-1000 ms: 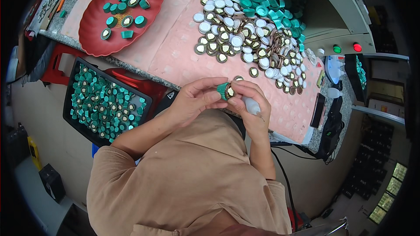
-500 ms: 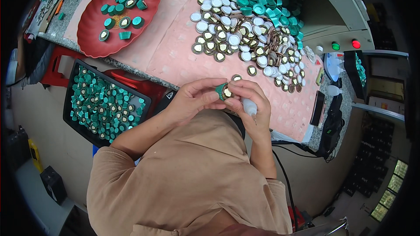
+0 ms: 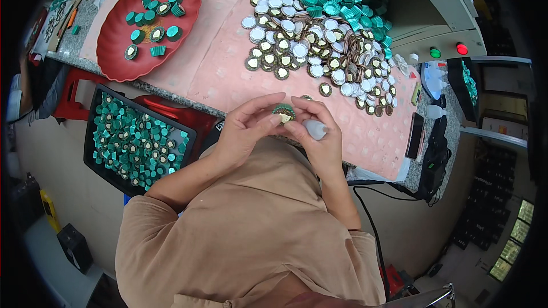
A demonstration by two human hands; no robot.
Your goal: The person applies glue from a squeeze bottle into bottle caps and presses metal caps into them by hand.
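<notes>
Between my two hands, close to my body at the table's front edge, is a green fluted cup (image 3: pixel 283 109) with a dark-rimmed disc with a pale middle at its near side. My left hand (image 3: pixel 244 128) is closed on it with thumb and fingers. From the other side my right hand (image 3: pixel 322 140) touches the cup with its thumb and fingertips. A small translucent squeeze bottle (image 3: pixel 315 129) is also tucked in my right hand. Beyond my hands lies a heap of white-faced and dark-rimmed discs (image 3: pixel 299 50), with loose green cups (image 3: pixel 331 8) piled behind it.
A red scalloped tray (image 3: pixel 111 63) at the far left holds several green cups and discs. Below the table edge, a black tray (image 3: pixel 91 157) is full of them. A phone (image 3: pixel 415 136) and white bottle (image 3: pixel 436 111) lie right. A machine with lit buttons (image 3: pixel 462 49) stands behind.
The cup and disc have tilted in my fingers, and both hands have shifted slightly left and up. The squeeze bottle has turned, its nozzle no longer showing clearly.
</notes>
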